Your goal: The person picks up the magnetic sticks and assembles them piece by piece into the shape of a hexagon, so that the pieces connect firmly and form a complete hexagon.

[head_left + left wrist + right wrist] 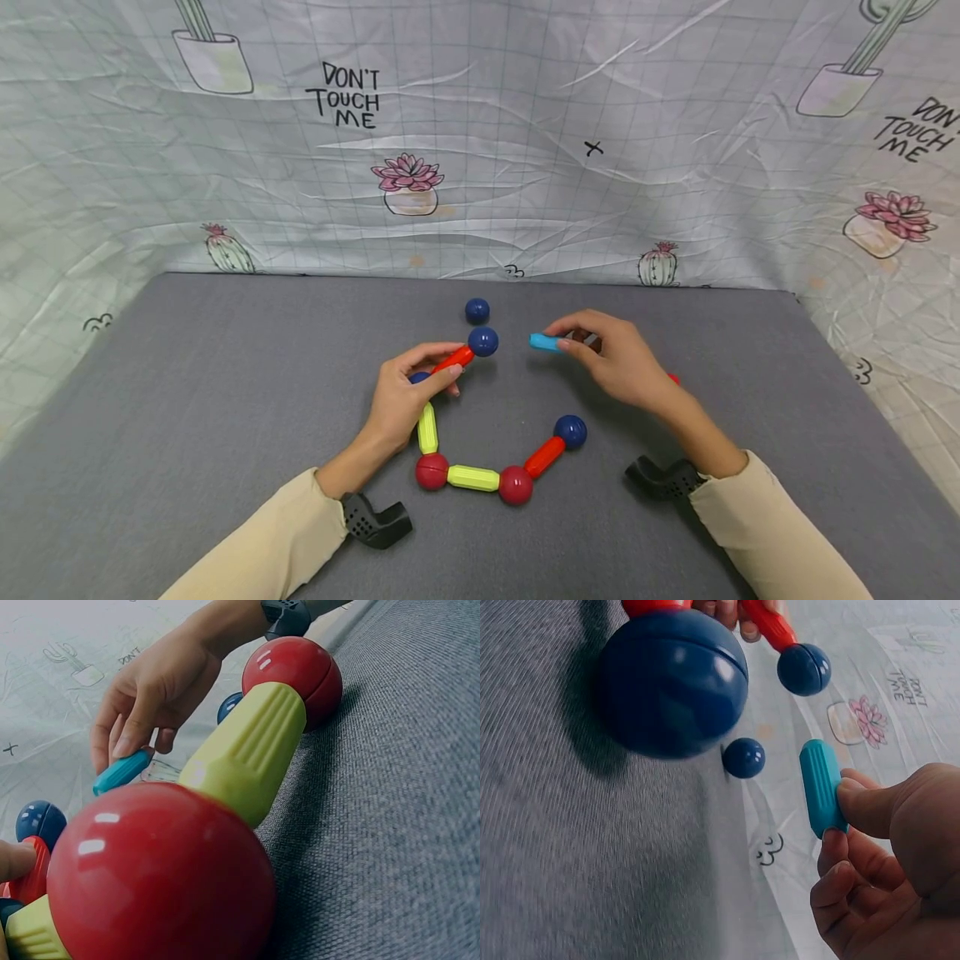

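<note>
In the head view, the left hand (397, 396) pinched a red rod (459, 357) tipped with a glossy blue ball (483, 342), while the right hand (622, 362) had thumb and fingers clamped on a light blue rod (543, 342), raised to the right of that ball and apart from it. A second blue ball (477, 311) stood just beyond, on a flat grey cloth (247, 400) backed by a creased, printed sheet (517, 125). Nearer the person ran a bent chain of smooth balls and faceted rods. Counted together, there were four blue balls, one partly covered by the left hand, two red balls (516, 485), two yellow rods (473, 478), two red rods and one light blue rod; a small red piece (673, 379) showed behind the right wrist. The left wrist view showed the cloth's coarse weave, two shiny red balls, the nearer one large, and a fluted yellow rod between them. The right wrist view showed three seamed blue balls and the grooved light blue rod, its end free.
</note>
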Tool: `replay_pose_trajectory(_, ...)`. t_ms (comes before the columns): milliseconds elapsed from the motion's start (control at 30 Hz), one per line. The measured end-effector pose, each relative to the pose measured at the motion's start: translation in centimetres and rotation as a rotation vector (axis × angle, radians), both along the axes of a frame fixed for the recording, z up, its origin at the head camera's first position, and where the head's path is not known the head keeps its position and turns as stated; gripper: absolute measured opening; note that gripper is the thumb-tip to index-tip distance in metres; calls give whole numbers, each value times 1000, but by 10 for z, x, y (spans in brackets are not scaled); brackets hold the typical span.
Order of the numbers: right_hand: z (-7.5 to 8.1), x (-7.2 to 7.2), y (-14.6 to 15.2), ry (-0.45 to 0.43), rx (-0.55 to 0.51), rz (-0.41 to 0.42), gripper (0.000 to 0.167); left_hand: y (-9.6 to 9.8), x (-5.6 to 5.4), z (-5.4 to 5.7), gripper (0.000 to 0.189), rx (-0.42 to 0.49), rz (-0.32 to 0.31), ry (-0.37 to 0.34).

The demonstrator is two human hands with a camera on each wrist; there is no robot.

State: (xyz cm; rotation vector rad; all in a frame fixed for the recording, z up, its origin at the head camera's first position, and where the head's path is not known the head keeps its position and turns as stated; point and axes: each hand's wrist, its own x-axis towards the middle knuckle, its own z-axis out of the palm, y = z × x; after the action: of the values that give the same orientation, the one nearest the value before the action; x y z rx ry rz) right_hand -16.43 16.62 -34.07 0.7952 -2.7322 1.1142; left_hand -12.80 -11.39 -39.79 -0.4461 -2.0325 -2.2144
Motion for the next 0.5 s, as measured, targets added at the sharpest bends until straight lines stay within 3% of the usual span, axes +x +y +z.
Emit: replay_pose_trajectory(500, -3, -6, -19, -20, -17, 17, 18, -1, 0, 0, 27, 3, 5, -6)
